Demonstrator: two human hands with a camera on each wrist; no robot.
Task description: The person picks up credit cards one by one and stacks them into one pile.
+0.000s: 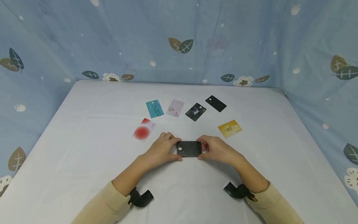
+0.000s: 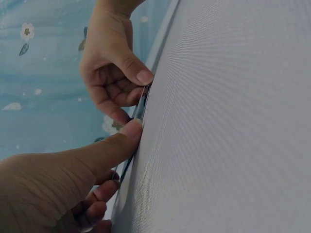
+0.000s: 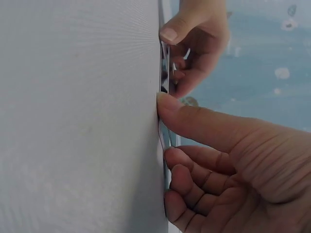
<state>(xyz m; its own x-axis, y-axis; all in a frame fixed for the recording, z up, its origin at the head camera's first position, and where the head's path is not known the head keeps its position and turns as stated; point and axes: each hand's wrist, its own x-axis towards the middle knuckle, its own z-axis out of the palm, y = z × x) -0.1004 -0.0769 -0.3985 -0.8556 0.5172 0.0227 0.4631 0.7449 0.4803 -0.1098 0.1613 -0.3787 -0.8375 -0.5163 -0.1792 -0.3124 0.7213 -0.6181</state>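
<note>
A dark grey card [image 1: 189, 149] with "VIP" lettering and a small chip lies level, low over the white cloth in the head view. On its left end, my left hand [image 1: 162, 150] pinches the long edges between thumb and fingers. My right hand [image 1: 218, 150] grips the opposite end the same way. Seen edge-on in the left wrist view, the card [image 2: 141, 106] is a thin dark strip between both thumbs. The right wrist view shows the right thumb [image 3: 170, 104] at the card's near edge, with fingers curled on the far side.
Beyond the hands, more cards lie in a loose arc: red-and-pink [image 1: 142, 132], teal [image 1: 154, 109], pale pink [image 1: 175, 108], black "Vip" [image 1: 193, 114], plain black [image 1: 216, 103] and gold [image 1: 230, 128]. A white cloth [image 1: 92, 149] covers the table; blue patterned fabric [image 1: 145, 37] hangs around it.
</note>
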